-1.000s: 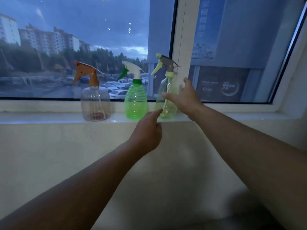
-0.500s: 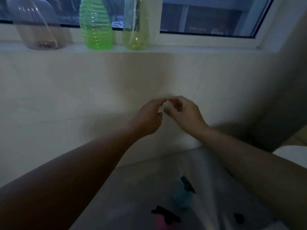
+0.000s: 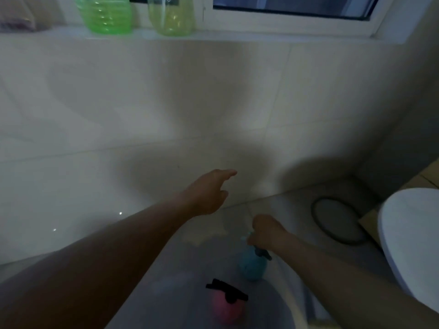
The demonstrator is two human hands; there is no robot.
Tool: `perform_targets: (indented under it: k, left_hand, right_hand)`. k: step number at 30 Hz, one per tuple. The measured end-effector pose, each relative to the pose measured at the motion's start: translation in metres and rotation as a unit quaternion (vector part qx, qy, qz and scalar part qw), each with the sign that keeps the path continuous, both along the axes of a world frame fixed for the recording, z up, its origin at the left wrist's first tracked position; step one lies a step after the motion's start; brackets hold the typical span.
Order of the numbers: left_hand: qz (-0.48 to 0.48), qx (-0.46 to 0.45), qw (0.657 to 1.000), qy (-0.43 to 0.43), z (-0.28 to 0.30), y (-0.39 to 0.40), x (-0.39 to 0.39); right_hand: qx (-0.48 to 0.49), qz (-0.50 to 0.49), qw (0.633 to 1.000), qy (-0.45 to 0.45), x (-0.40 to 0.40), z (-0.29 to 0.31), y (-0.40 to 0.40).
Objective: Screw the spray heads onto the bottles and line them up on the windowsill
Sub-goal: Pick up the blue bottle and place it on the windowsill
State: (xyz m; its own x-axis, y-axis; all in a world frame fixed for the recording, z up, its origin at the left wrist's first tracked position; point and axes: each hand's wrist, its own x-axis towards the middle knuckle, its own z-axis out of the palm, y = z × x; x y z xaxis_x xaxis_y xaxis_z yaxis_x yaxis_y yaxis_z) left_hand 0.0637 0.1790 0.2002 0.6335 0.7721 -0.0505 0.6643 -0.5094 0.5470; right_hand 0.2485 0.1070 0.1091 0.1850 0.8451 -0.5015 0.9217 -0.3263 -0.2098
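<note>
Down on the floor stands a blue spray bottle [image 3: 250, 262]; my right hand [image 3: 266, 231] grips its dark spray head from above. A pink bottle [image 3: 225, 307] with a black spray head stands nearer to me. My left hand [image 3: 209, 193] hovers open above and left of the blue bottle, fingers stretched toward the wall, holding nothing. On the windowsill [image 3: 261, 35] at the top I see the lower parts of a green ribbed bottle [image 3: 104, 15], a yellow-green bottle [image 3: 171, 17] and a clear brownish one [image 3: 16, 20].
A tiled wall [image 3: 166, 103] runs below the sill. A round dark-rimmed lid or mat [image 3: 337, 222] lies on the floor at right, beside a white rounded fixture [image 3: 411, 236]. The scene is dim and blurred.
My view has dropped from the windowsill to the floor. My right hand left the yellow-green bottle, came down and took hold of the blue bottle's head. My left hand lowered too.
</note>
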Motion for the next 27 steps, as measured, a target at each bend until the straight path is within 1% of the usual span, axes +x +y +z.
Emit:
perform_targets:
  k: [3, 5, 7, 10, 13, 15, 16, 18, 20, 21, 22, 24, 25, 26, 27]
  left_hand:
    - [-0.012, -0.052, 0.998, 0.028, -0.011, -0.003, -0.001]
    - [-0.018, -0.082, 0.995, 0.047, -0.015, -0.005, -0.004]
    - [-0.016, -0.103, 0.993, 0.056, -0.017, -0.005, -0.007]
    - [0.006, -0.140, 0.990, 0.031, -0.017, -0.002, -0.011]
    - [0.031, -0.205, 0.978, -0.034, -0.015, -0.001, -0.016]
    - [0.038, -0.224, 0.969, -0.092, -0.012, -0.002, -0.017]
    - [0.036, -0.226, 0.964, -0.135, -0.007, -0.001, -0.017]
    - [0.021, -0.231, 0.940, -0.249, 0.007, 0.000, -0.017]
    - [0.022, -0.212, 0.914, -0.346, 0.029, 0.002, -0.016]
    - [0.030, -0.201, 0.903, -0.380, 0.039, 0.003, -0.015]
    - [0.041, -0.188, 0.894, -0.404, 0.051, 0.003, -0.014]
    - [0.067, -0.148, 0.883, -0.440, 0.074, 0.006, -0.012]
    - [0.077, -0.127, 0.877, -0.457, 0.088, 0.007, -0.009]
    - [0.091, -0.104, 0.872, -0.469, 0.102, 0.008, -0.006]
    - [0.106, -0.080, 0.867, -0.480, 0.117, 0.011, -0.004]
  right_hand:
    - [-0.011, -0.022, 1.000, -0.015, 0.002, -0.024, -0.011]
    - [0.002, -0.012, 1.000, -0.026, 0.003, -0.025, -0.014]
    - [0.026, 0.007, 0.999, -0.028, 0.005, -0.009, -0.007]
    - [0.087, 0.036, 0.996, -0.008, 0.005, 0.048, 0.020]
    - [0.177, 0.075, 0.981, 0.010, -0.002, 0.130, 0.045]
    - [0.228, 0.090, 0.969, 0.028, -0.012, 0.185, 0.051]
    - [0.251, 0.097, 0.962, 0.041, -0.019, 0.213, 0.052]
    - [0.298, 0.105, 0.946, 0.068, -0.028, 0.259, 0.052]
    - [0.336, 0.107, 0.930, 0.107, -0.035, 0.290, 0.053]
    - [0.354, 0.101, 0.920, 0.133, -0.037, 0.300, 0.054]
    - [0.380, 0.088, 0.906, 0.165, -0.040, 0.309, 0.056]
    - [0.456, 0.035, 0.861, 0.220, -0.046, 0.323, 0.060]
    - [0.492, 0.000, 0.839, 0.232, -0.049, 0.328, 0.060]
    - [0.514, -0.035, 0.825, 0.233, -0.051, 0.331, 0.061]
    - [0.518, -0.063, 0.820, 0.235, -0.054, 0.333, 0.061]
